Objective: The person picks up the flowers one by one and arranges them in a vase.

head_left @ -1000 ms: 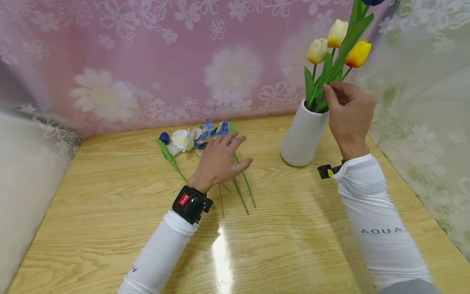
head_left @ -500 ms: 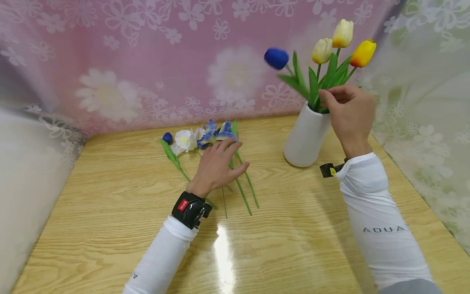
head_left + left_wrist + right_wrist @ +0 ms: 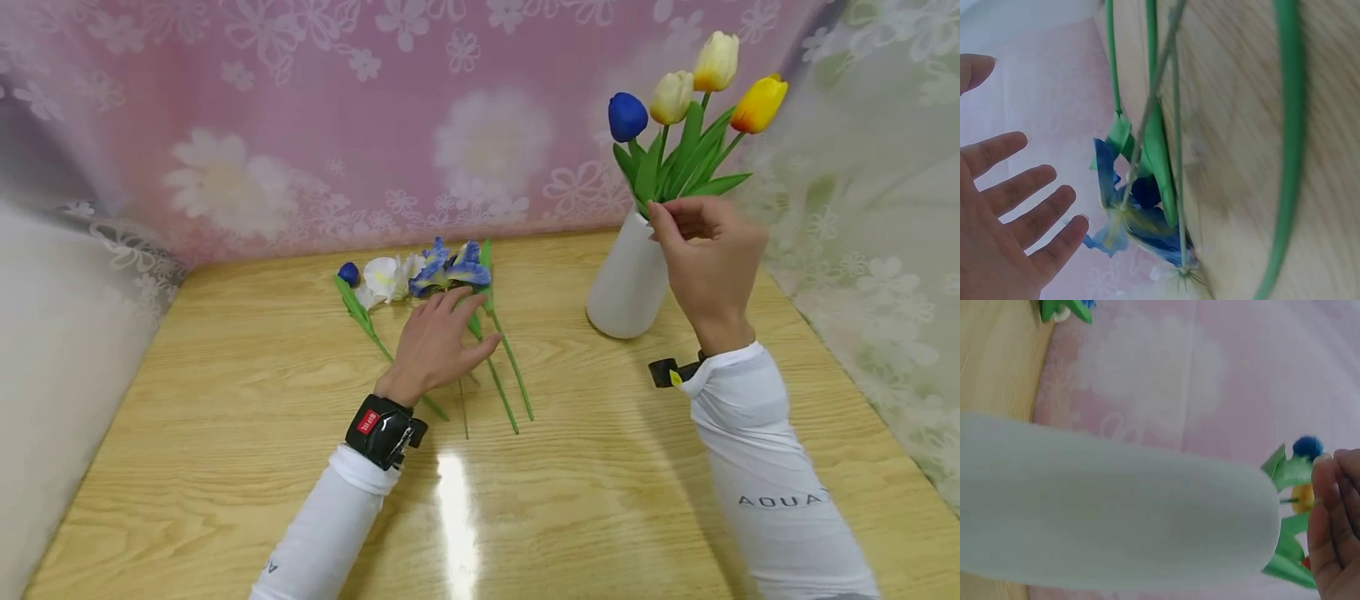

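At the mouth of the white vase (image 3: 628,279), my right hand (image 3: 712,258) pinches the lower stem and leaves of a blue tulip (image 3: 627,117) with thumb and fingertips. Its stem end is hidden by the vase. Beside its bloom stand two cream tulips (image 3: 672,97) and a yellow-orange tulip (image 3: 760,103), leaves spread above the rim. My left hand (image 3: 438,342), fingers spread and holding nothing, hovers over flowers lying on the table. The left wrist view shows its open palm next to a blue iris (image 3: 1147,231) and green stems.
On the wooden table (image 3: 247,433) lie a white flower (image 3: 384,279), a blue tulip bud (image 3: 348,273) on a leafy stem and several more green stems. A pink floral curtain (image 3: 360,125) hangs behind the table, with a pale floral one (image 3: 885,208) at the right.
The blue tulip has come down from high above the vase, swung out left, then turned upright beside the cream tulips. My right hand has lowered to the vase rim; my left hand has barely moved.
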A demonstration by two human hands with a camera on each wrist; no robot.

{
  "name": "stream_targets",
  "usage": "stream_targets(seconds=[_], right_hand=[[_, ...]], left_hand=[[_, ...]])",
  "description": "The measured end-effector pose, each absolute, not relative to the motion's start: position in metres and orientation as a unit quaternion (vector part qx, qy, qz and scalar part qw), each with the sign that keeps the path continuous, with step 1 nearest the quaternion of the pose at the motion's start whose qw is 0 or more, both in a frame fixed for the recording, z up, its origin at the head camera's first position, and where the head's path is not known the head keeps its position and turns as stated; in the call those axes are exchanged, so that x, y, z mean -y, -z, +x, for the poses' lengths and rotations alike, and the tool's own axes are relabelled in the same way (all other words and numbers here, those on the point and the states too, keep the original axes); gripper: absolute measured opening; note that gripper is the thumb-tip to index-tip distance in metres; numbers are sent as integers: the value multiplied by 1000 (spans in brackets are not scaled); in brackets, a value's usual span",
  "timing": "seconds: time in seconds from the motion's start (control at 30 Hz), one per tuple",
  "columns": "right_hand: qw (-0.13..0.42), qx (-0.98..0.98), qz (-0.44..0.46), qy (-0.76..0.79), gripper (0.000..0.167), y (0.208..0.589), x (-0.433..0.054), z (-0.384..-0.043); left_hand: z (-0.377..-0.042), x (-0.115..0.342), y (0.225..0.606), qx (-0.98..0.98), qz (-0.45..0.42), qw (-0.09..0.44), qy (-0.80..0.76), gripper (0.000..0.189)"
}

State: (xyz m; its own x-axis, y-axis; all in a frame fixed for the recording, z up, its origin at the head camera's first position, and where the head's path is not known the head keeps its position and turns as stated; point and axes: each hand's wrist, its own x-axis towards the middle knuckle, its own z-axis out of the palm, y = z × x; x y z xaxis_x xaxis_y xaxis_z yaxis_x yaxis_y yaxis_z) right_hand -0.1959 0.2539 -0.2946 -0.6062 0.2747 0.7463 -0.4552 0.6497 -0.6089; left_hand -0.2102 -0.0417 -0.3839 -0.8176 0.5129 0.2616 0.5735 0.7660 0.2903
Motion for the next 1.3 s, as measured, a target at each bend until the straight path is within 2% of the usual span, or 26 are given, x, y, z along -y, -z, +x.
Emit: stream_targets(seconds=[0.13, 0.33, 0.43, 0.53, 0.7, 0.9, 1.0, 1.17, 1.3], right_hand=[[435, 785, 117, -425, 16, 306, -243, -197], [374, 794, 157, -453, 7, 334, -226, -200], [337, 811, 168, -447, 7, 347, -217, -202], [283, 839, 167, -434, 10, 359, -209, -202], [157, 886, 133, -416, 16, 375, -195, -204], [5, 924, 90, -372, 33, 390, -178, -213], [-51, 927, 79, -363, 36, 396, -167, -219], [-90, 927, 66, -359, 32, 401, -153, -224], [-101, 923, 57, -367, 26, 404, -149, -224]], left_hand=[[-209, 49, 387, 941, -278, 79, 176, 58], [-206, 61, 393, 946, -266, 67, 172, 59], [-205, 67, 396, 949, -257, 63, 172, 59], [-203, 71, 398, 950, -252, 61, 174, 59], [-201, 77, 401, 950, -247, 69, 176, 60], [-198, 80, 403, 952, -240, 62, 180, 60], [-197, 80, 403, 953, -242, 57, 174, 61], [-195, 81, 407, 956, -233, 52, 171, 62], [-193, 85, 409, 959, -225, 47, 168, 61]])
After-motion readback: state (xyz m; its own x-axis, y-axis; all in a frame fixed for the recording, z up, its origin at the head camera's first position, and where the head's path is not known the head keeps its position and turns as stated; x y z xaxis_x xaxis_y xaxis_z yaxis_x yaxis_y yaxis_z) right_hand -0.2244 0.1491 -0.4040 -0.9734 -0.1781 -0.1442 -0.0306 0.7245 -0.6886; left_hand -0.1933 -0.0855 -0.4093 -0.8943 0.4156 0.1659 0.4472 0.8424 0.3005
